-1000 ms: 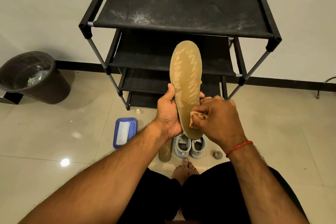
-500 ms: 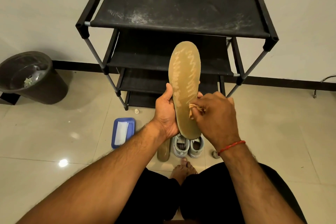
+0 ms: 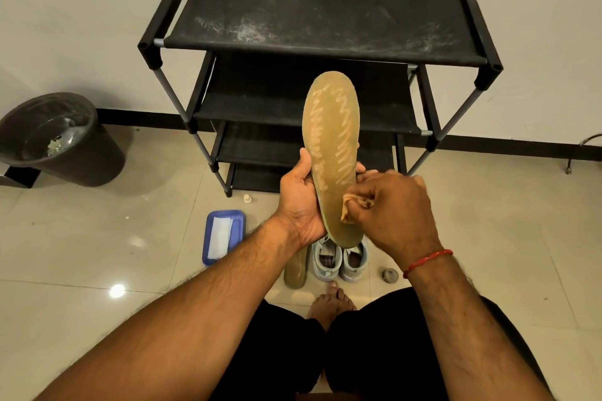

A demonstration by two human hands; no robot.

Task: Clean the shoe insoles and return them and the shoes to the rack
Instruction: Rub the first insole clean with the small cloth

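Note:
A tan insole (image 3: pixel 331 140) with pale zigzag marks stands upright in front of me, toe end up. My left hand (image 3: pixel 301 202) grips its lower left edge. My right hand (image 3: pixel 395 205) pinches a small crumpled cloth (image 3: pixel 350 205) against the insole's lower right part. On the floor below lie a second tan insole (image 3: pixel 295 268) and a pair of light blue shoes (image 3: pixel 340 259). The black shoe rack (image 3: pixel 325 16) stands against the wall behind, its shelves bare and its top dusty.
A blue tray (image 3: pixel 239 221) with a white wipe sits on the floor to the left of the shoes. A dark bin (image 3: pixel 81 156) stands at the far left. A small cap (image 3: pixel 248 198) and a round lid (image 3: pixel 390 275) lie on the tiles. My bare foot (image 3: pixel 330 304) is just below the shoes.
My right hand slid the cloth up the insole's lower part, then back down toward the heel. The left hand kept its hold and the insole stayed upright.

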